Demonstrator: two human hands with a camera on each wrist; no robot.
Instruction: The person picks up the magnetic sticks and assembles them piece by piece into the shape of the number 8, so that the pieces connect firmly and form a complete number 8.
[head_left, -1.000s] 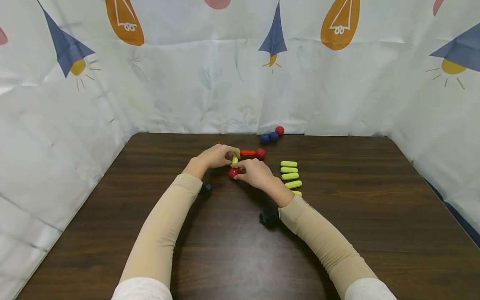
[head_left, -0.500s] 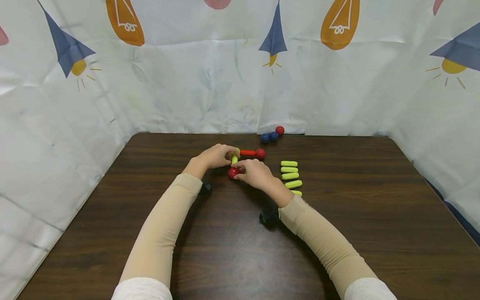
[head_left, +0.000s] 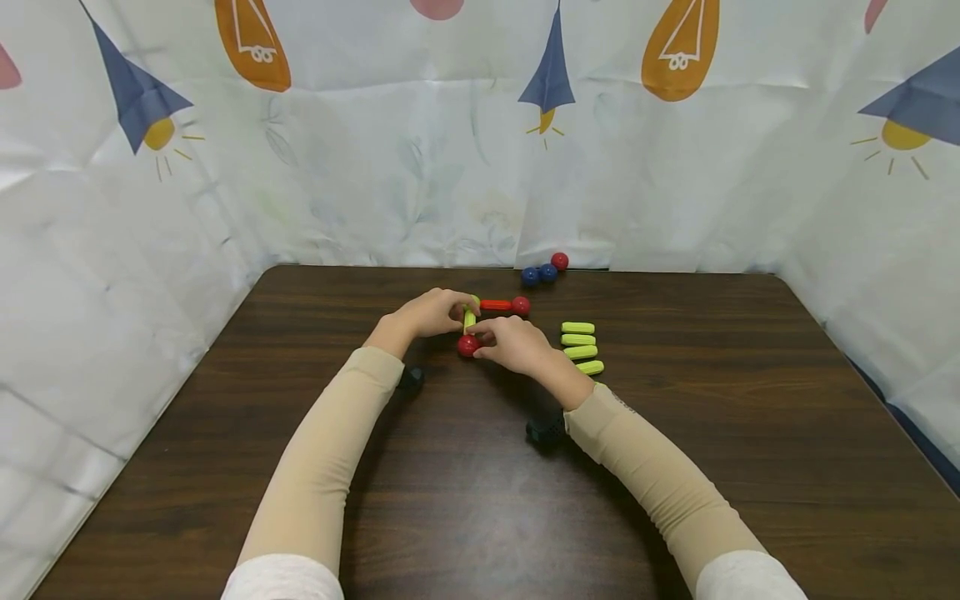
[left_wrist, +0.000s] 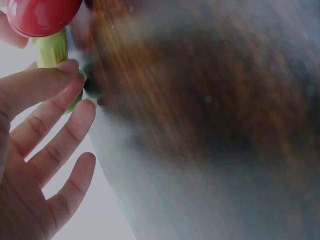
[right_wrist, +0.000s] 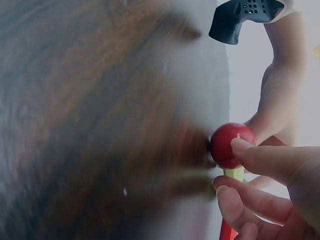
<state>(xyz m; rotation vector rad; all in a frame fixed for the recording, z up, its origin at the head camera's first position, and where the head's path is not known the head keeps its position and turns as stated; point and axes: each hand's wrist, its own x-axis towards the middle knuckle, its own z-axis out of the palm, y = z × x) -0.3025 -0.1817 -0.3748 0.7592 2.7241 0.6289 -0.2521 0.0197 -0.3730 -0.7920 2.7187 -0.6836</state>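
Holding one yellow-green stick (left_wrist: 52,49), mid-table (head_left: 450,492): left hand (head_left: 435,312), pinching. Right hand (head_left: 514,343) grips red ball (head_left: 467,346) at stick's near end. Four loose sticks (head_left: 581,352) showing, one red rod (head_left: 496,305), two blue balls (head_left: 548,272).

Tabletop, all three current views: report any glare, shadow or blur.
Head view: tabletop fairly clear, pale glare toward its near middle, soft shadows beside the left sleeve and right sleeve; left wrist view: wood badly blurred, left hand sharper; right wrist view: wood smeared and hazy, red ball clearer.
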